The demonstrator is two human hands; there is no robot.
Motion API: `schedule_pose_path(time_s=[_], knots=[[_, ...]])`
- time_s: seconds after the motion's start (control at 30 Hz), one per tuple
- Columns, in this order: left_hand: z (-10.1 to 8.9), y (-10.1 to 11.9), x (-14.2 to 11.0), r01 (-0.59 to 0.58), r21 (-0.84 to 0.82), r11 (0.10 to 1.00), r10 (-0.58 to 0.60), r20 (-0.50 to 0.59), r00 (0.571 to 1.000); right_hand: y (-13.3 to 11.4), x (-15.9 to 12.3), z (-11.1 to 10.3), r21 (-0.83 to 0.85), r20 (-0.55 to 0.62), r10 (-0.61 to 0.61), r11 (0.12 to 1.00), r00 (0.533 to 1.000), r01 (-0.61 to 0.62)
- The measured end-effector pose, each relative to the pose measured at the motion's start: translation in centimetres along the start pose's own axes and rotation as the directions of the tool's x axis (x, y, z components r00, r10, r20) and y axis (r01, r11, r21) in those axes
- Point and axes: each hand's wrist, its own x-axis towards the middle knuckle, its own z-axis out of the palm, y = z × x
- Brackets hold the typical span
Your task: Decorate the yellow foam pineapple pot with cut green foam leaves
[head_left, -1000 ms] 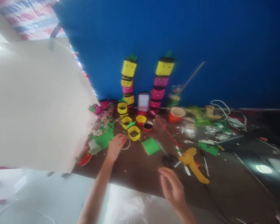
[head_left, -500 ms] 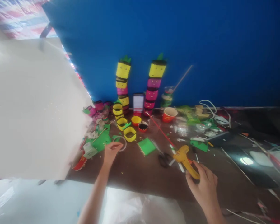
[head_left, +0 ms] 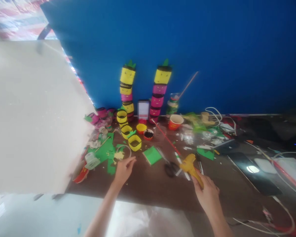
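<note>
My right hand [head_left: 207,192] is closed round the handle of a yellow hot glue gun [head_left: 188,163], its front end toward the scissors [head_left: 171,168]. My left hand [head_left: 124,168] hovers over the table, thumb and fingers pinched together; whatever lies between them, if anything, is too small or hidden to make out. Just behind it are a clear tape roll [head_left: 130,152] and a yellow cup ring with a black rim [head_left: 135,143]. Between my hands lies a square stack of green paper [head_left: 152,155].
Two tall stacks of yellow and pink cup rings, a left stack [head_left: 127,76] and a right stack [head_left: 160,89], stand against the blue wall. A red paper cup [head_left: 175,122] is at the back. Green paper scraps [head_left: 106,148] lie left; a dark tablet [head_left: 255,172] and cables lie right.
My left hand has moved right, away from the tape roll and toward the green paper, still pinched. The glue gun stays in my right hand, which has turned slightly. The view has shifted a little.
</note>
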Motion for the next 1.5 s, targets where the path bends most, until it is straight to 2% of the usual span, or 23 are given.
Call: schedule_pose_path(time_s=[0.13,0.33,0.53,0.8,1.1,1.23,1.37,1.5], knots=[[-1.0,-0.9,-0.4,-0.035,0.031,0.999,0.039,-0.126,0.991,0.1,0.0,-0.2,0.002,-0.013,-0.033,0.999,0.999,0.033],[-3.4,-2.7,-0.6,-0.018,0.282,0.959,0.083,-0.219,0.972,-0.1,-0.1,-0.4,0.011,-0.029,-0.046,0.999,0.999,0.046],[-4.9,-3.7,0.1,-0.053,0.358,0.932,0.11,-0.14,0.984,-0.2,-0.1,-0.3,0.006,-0.044,-0.063,0.998,0.997,0.063],[-4.8,-4.7,-0.4,0.006,0.422,0.906,0.048,-0.117,0.992,-0.2,-0.4,-0.1,0.028,-0.026,-0.112,0.993,0.993,0.113],[-4.9,-4.3,-0.2,0.044,0.424,0.905,0.015,-0.135,0.991,-0.4,-0.4,-0.7,-0.002,-0.141,-0.188,0.982,0.972,0.19],[-5.0,-3.9,0.0,0.069,0.375,0.924,0.001,-0.184,0.983,0.2,-0.2,-1.8,-0.053,-0.204,-0.126,0.992,0.971,0.118],[-5.1,-3.8,0.4,0.062,0.232,0.971,0.001,-0.259,0.966,1.9,0.1,-2.2,-0.18,-0.274,-0.081,0.983,0.958,0.031],[-5.0,-4.0,0.6,0.068,0.107,0.992,-0.036,-0.279,0.96,3.6,0.1,-1.7,-0.253,-0.233,-0.032,0.967,0.972,-0.029]])
